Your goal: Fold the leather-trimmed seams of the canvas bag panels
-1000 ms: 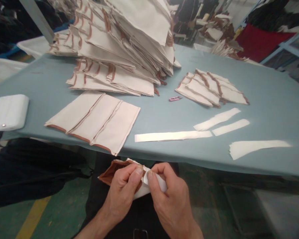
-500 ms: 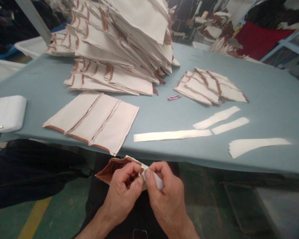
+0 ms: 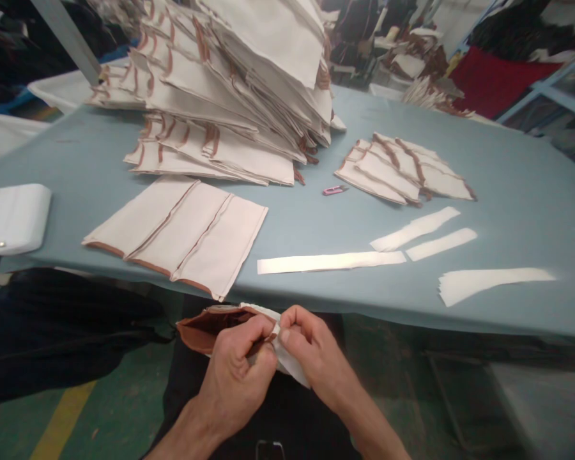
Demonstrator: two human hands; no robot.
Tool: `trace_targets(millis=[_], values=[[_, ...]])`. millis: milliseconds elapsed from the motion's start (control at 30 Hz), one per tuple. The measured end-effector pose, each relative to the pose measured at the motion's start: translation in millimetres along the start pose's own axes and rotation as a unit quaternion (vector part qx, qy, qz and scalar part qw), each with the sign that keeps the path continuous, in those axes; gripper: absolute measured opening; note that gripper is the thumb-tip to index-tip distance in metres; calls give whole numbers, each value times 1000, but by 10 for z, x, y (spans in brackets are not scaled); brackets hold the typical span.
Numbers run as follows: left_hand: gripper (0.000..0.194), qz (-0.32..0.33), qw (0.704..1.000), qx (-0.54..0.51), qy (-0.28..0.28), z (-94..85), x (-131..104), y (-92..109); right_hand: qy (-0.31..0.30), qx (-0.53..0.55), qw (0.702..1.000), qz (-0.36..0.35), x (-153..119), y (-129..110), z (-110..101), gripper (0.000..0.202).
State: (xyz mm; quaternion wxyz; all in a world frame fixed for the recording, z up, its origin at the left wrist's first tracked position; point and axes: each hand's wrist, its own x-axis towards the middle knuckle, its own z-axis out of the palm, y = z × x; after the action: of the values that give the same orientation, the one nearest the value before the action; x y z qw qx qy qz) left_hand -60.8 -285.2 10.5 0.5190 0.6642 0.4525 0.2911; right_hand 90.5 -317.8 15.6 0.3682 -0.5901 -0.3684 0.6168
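Over my lap is a cream fabric pouch [image 3: 199, 333] with a brown inner side, its mouth gaping toward the left. My left hand [image 3: 239, 370] pinches the pouch's right-hand edge between thumb and bent fingers. Close beside it, my right hand [image 3: 311, 351] is closed, thumb and fingertips pinching a white strip [image 3: 292, 363] at that same edge. The strip's lower part hangs below the right fingers. Both sets of fingertips nearly meet, and the exact spot they grip is partly hidden.
On the blue-green table [image 3: 311, 223] lie a flat cream panel [image 3: 177, 233], a tall stack of cream pieces [image 3: 230, 96], a smaller pile [image 3: 405, 167], pink thread snips [image 3: 334, 190], several white strips [image 3: 330, 260] and a white box [image 3: 14, 217].
My right hand has turned and its fingers have shifted on the white strip, which now hangs lower. The pouch's mouth gapes wider and has moved slightly left.
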Motion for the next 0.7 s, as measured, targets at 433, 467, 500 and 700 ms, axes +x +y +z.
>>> trace_targets(millis=[433, 467, 500, 700], values=[[14, -30, 993, -51, -105, -173, 68, 138, 55, -156, 974, -158, 123, -2, -24, 46], [15, -27, 991, -55, -118, -197, 86, 177, 69, -167, 969, -169, 102, -45, -58, 46], [15, -21, 989, -58, -134, -224, 106, 219, 93, -180, 961, -186, 74, -94, -94, 45], [19, 8, 983, -27, -180, -443, 162, 463, 33, -196, 913, -357, -106, -507, -183, 29]])
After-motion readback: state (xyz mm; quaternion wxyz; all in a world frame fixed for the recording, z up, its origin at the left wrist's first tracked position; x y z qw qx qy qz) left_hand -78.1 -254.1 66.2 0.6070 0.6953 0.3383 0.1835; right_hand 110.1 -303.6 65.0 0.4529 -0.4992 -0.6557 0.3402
